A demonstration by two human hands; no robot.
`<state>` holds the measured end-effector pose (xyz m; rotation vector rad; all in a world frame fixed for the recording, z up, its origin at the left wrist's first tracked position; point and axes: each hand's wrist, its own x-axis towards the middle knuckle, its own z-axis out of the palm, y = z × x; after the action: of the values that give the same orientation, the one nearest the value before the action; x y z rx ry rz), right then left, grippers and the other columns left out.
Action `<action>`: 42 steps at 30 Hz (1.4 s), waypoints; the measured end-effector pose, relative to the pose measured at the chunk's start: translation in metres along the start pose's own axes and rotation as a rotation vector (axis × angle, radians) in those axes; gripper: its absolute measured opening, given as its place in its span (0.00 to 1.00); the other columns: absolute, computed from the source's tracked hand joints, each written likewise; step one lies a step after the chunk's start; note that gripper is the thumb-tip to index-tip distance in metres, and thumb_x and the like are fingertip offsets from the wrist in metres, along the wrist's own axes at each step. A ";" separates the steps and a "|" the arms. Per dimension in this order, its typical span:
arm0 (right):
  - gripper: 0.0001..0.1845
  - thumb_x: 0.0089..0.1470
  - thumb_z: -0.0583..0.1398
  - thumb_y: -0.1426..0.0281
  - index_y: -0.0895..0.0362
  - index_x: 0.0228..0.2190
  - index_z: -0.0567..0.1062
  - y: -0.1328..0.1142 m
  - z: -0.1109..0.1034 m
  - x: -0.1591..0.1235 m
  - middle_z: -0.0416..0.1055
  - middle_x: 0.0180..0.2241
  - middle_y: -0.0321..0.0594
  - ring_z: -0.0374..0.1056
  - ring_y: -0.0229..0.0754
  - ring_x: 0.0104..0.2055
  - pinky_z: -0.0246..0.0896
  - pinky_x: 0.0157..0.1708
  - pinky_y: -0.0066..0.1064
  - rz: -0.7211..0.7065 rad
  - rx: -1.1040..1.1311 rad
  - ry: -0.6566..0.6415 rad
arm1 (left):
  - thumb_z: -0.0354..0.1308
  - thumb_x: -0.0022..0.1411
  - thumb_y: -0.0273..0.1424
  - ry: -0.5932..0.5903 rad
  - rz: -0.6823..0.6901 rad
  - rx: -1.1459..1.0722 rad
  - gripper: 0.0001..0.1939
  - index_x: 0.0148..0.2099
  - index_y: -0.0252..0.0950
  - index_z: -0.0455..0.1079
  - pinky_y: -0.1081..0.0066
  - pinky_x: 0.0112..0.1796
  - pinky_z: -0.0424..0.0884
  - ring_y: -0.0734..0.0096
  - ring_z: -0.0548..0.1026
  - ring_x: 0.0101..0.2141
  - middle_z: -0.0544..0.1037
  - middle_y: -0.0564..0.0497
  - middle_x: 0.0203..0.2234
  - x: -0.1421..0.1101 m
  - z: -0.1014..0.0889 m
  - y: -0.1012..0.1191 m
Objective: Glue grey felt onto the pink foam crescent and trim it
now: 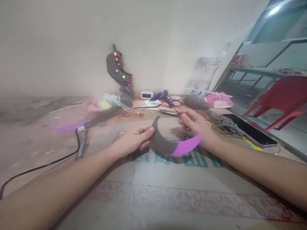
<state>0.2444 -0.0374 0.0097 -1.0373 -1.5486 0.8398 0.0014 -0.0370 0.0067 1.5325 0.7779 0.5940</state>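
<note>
My left hand (134,139) pinches the outer left edge of a crescent moon shape (164,140). Grey yarn covers most of the crescent, while its right end is bare purple. To the right of it, my right hand (193,123) is closed on a pair of scissors (169,111), whose blades point left above the crescent's tip. The scissors' handles are mostly hidden by my fingers. Behind the hands, a blue glue gun (164,95) lies near the wall. Grey yarn (226,124) lies loosely coiled right of my right hand.
A finished-looking grey crescent with coloured pompoms (117,68) hangs on the wall. A small digital clock (146,95), a clear bottle (203,75) and a pink packet (219,100) stand along the back. A phone (249,129) lies right; a black cable (45,165) crosses the left side.
</note>
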 end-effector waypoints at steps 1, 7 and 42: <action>0.19 0.55 0.58 0.54 0.57 0.38 0.69 -0.003 0.001 -0.002 0.59 0.21 0.29 0.55 0.32 0.20 0.50 0.19 0.24 -0.011 -0.046 -0.021 | 0.48 0.63 0.49 -0.001 0.000 -0.007 0.22 0.27 0.37 0.56 0.77 0.18 0.45 0.82 0.50 0.15 0.55 0.60 0.13 0.000 0.001 0.001; 0.14 0.58 0.56 0.64 0.57 0.43 0.73 -0.020 0.006 -0.021 0.75 0.37 0.43 0.70 0.40 0.36 0.64 0.34 0.31 -0.292 -0.468 -0.275 | 0.54 0.59 0.49 0.151 -0.034 -0.088 0.20 0.29 0.36 0.62 0.77 0.17 0.48 0.81 0.54 0.16 0.57 0.59 0.15 0.001 0.003 0.001; 0.17 0.62 0.52 0.60 0.55 0.45 0.72 -0.014 0.005 -0.021 0.72 0.40 0.42 0.67 0.40 0.37 0.62 0.35 0.32 -0.172 -0.303 -0.194 | 0.57 0.60 0.43 -0.012 0.118 0.052 0.16 0.41 0.34 0.70 0.76 0.25 0.56 0.79 0.61 0.23 0.69 0.55 0.26 0.004 -0.003 0.004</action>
<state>0.2386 -0.0620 0.0142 -1.0402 -1.9447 0.6123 0.0022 -0.0325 0.0108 1.6367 0.7020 0.6561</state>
